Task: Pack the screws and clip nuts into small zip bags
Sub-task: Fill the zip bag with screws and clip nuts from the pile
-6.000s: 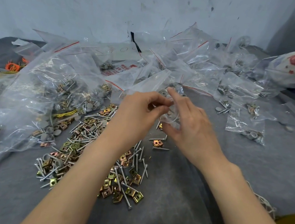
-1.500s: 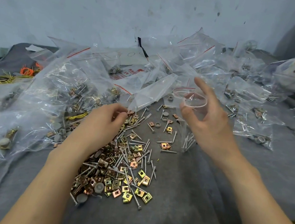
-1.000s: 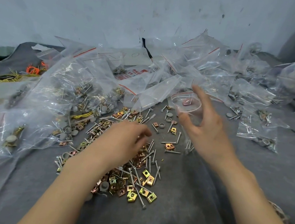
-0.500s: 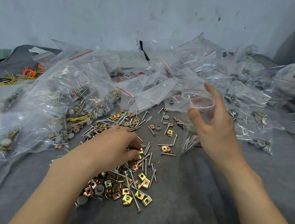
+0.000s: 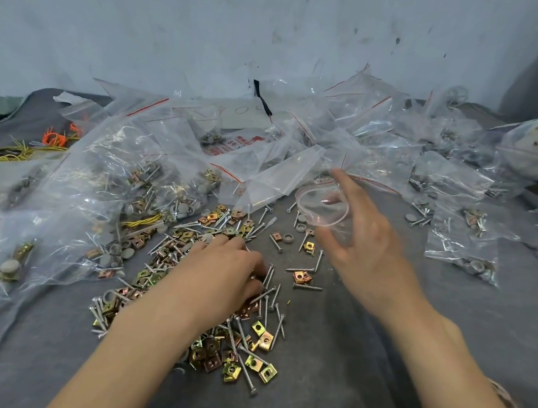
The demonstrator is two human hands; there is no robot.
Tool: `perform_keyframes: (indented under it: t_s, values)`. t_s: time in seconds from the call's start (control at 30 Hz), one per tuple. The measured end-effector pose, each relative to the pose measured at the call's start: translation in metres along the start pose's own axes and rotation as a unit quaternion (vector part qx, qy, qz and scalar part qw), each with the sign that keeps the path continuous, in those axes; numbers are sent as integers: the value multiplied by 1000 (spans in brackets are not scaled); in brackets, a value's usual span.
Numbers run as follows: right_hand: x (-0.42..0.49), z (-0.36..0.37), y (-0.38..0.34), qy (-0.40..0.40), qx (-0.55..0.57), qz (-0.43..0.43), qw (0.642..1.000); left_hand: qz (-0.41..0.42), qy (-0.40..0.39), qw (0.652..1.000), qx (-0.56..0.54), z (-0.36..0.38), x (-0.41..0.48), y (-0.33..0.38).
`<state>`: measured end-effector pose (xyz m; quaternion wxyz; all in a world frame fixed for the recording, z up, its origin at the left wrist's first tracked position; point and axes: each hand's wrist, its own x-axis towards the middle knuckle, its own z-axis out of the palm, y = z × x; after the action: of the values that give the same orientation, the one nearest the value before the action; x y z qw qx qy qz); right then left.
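Note:
A loose heap of silver screws and brass clip nuts lies on the grey cloth in front of me. My left hand is down on the heap with its fingers curled over the parts; what it holds is hidden under the palm. My right hand is raised above the cloth and holds a small clear zip bag with its round mouth spread wide between forefinger and thumb. The bag hangs just right of the heap.
Filled small bags lie at the right. A large bag of mixed hardware lies at the left, with empty zip bags piled behind. Yellow and orange ties lie far left. A wall stands behind.
My left hand has stayed on the heap, shifting slightly among the parts. My right hand has lowered a little with the open bag and moved slightly left toward the heap.

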<state>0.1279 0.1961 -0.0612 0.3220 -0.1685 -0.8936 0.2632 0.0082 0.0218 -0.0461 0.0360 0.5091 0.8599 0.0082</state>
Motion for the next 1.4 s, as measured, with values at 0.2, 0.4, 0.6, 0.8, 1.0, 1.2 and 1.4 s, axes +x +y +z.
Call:
perform_keyframes:
  t_s: [0.2, 0.4, 0.6, 0.8, 1.0, 1.2, 1.4]
  values:
    - [0, 5, -5, 8, -2, -7, 1000, 3, 17, 999, -36, 4, 2, 1]
    - [-1, 8, -6, 7, -8, -22, 1000, 9, 51, 978, -202, 3, 3, -7]
    - [-2, 14, -11, -12, -21, -30, 999, -48, 151, 819, -552, -9, 7, -19]
    - [-3, 19, -17, -25, -32, -42, 998, -48, 93, 635, -765, -12, 11, -15]
    - [-3, 24, -19, -24, -42, -51, 998, -48, 138, 694, -705, -13, 11, -16]
    - [-3, 26, -19, -27, -55, -57, 997, -30, 222, 833, -506, -20, 14, -10]
    - [-1, 24, -19, -23, -32, -47, 998, 44, 216, 910, -352, -26, 23, 6]
